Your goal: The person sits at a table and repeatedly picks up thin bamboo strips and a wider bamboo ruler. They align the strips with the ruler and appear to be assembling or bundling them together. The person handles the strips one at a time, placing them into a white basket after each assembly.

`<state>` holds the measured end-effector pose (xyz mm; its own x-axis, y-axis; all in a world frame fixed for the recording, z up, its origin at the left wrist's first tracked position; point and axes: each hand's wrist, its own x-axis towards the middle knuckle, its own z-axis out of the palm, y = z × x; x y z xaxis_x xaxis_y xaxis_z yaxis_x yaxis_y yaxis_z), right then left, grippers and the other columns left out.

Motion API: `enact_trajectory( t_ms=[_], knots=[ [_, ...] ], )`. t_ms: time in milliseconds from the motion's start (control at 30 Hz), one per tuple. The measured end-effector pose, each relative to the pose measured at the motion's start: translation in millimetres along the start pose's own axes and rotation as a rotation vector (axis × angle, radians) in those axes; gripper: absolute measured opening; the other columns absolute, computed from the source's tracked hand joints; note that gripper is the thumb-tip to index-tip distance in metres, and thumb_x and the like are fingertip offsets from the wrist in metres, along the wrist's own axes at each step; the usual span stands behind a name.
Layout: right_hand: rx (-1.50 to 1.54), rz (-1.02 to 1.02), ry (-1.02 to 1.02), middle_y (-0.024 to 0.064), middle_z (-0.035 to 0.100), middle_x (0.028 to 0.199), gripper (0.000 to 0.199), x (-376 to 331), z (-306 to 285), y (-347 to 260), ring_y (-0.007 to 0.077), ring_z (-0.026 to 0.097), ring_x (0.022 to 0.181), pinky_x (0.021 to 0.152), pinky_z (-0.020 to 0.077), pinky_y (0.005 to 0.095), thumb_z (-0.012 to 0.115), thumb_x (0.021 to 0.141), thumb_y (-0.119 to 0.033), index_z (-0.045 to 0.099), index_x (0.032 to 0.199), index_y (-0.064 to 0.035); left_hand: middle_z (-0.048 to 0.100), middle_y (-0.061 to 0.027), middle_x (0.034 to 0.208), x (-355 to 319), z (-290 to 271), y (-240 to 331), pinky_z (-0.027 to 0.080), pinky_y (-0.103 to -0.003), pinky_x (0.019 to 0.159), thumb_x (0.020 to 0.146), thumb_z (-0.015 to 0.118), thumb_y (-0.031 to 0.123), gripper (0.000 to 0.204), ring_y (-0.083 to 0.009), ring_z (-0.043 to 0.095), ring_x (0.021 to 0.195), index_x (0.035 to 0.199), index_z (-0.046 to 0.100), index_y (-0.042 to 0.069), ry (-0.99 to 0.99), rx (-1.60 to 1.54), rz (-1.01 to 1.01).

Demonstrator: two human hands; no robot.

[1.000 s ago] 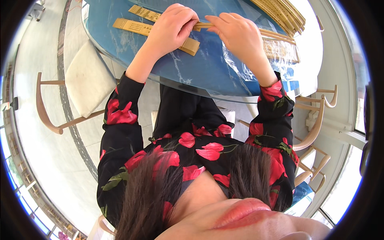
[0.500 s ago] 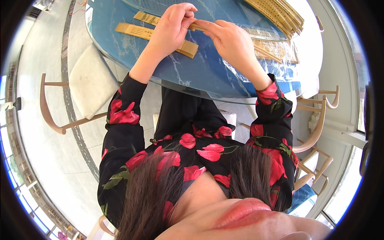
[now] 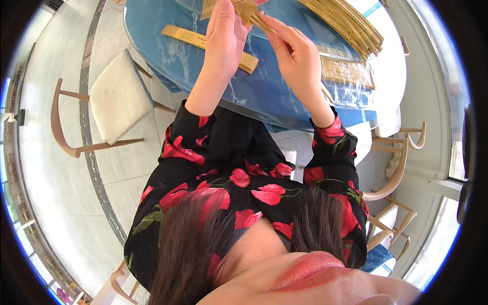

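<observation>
At the top edge of the picture my left hand (image 3: 223,38) is closed on a gold paper chopstick sleeve (image 3: 246,9), partly cut off by the frame. My right hand (image 3: 297,51) pinches a pair of wooden chopsticks (image 3: 261,23), whose far ends meet the sleeve's mouth. How far in they reach is hidden. Below my left wrist lies a flat gold sleeve with printing (image 3: 184,36) on the table. A folded gold piece (image 3: 248,63) shows on the other side of that wrist.
A long stack of gold sleeves (image 3: 351,25) fans out at the far right of the blue marbled table (image 3: 173,61). Next to it lies a clear plastic pack (image 3: 351,73), with chopstick ends (image 3: 327,93) beside my right wrist. A cream-seated chair (image 3: 119,96) stands at left.
Both hands have moved up and away from me, toward the top edge. A gold sleeve now shows open between them, with chopstick ends at its mouth. The farther flat sleeve no longer shows on the table.
</observation>
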<state>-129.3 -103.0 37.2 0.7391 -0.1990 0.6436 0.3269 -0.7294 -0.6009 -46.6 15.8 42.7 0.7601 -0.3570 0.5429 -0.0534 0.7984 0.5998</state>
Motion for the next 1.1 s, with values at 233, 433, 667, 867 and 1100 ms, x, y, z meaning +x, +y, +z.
enact_trajectory(
  t_ms=[233, 433, 667, 867, 1100],
  knots=[
    [0.248, 0.184, 0.097, 0.0013, 0.059, 0.072, 0.027, 6.3, 13.4, 8.7, 0.0100, 0.049, 0.064, 0.059, 0.0424, 0.0259, 0.068, 0.100, -0.013, 0.073, 0.127, -0.0119, 0.070, -0.0080, 0.121, -1.9, -18.9, -6.2, 0.050, -0.033, 0.100, 0.108, 0.055, 0.020, 0.027, -0.0169, 0.065, 0.116, 0.125, 0.065, 0.001, 0.145, 0.405, 0.083],
    [0.199, 0.184, 0.136, -0.0011, 0.053, 0.069, 0.028, 8.2, 9.6, 3.2, 0.0082, 0.044, 0.063, 0.058, 0.0396, 0.0252, 0.069, 0.100, -0.014, 0.073, 0.128, -0.0123, 0.074, -0.0065, 0.110, -4.6, -24.3, -11.2, 0.051, -0.027, 0.094, 0.102, 0.066, 0.012, 0.019, -0.0133, 0.068, 0.109, 0.116, 0.069, 0.000, 0.139, 0.477, 0.045],
    [0.217, 0.152, 0.189, -0.0011, 0.055, 0.072, 0.032, 8.4, 7.9, 2.9, 0.0078, 0.044, 0.064, 0.059, 0.0401, 0.0245, 0.070, 0.099, -0.013, 0.071, 0.131, -0.0123, 0.071, -0.0035, 0.109, -3.2, -8.2, -21.1, 0.048, -0.028, 0.093, 0.098, 0.068, 0.009, 0.010, -0.0096, 0.063, 0.096, 0.106, 0.067, 0.002, 0.211, 0.461, 0.028],
    [0.320, 0.174, 0.137, -0.0002, 0.059, 0.073, 0.033, 10.4, 6.0, 13.0, 0.0073, 0.050, 0.066, 0.062, 0.0430, 0.0238, 0.070, 0.099, -0.012, 0.069, 0.132, -0.0087, 0.071, -0.0023, 0.113, -15.6, 1.5, -31.6, 0.047, -0.036, 0.096, 0.095, 0.069, 0.008, 0.005, -0.0130, 0.061, 0.105, 0.095, 0.065, 0.004, 0.131, 0.572, 0.082],
    [0.429, 0.277, -0.084, 0.0035, 0.067, 0.078, 0.019, 9.6, 5.5, 5.9, 0.0101, 0.060, 0.070, 0.063, 0.0468, 0.0258, 0.071, 0.098, -0.010, 0.065, 0.112, 0.0011, 0.061, -0.0052, 0.111, -7.0, 8.3, -5.5, 0.049, -0.043, 0.105, 0.113, 0.044, 0.031, 0.034, -0.0175, 0.062, 0.104, 0.125, 0.055, 0.002, 0.115, 0.167, -0.044]
  ],
)
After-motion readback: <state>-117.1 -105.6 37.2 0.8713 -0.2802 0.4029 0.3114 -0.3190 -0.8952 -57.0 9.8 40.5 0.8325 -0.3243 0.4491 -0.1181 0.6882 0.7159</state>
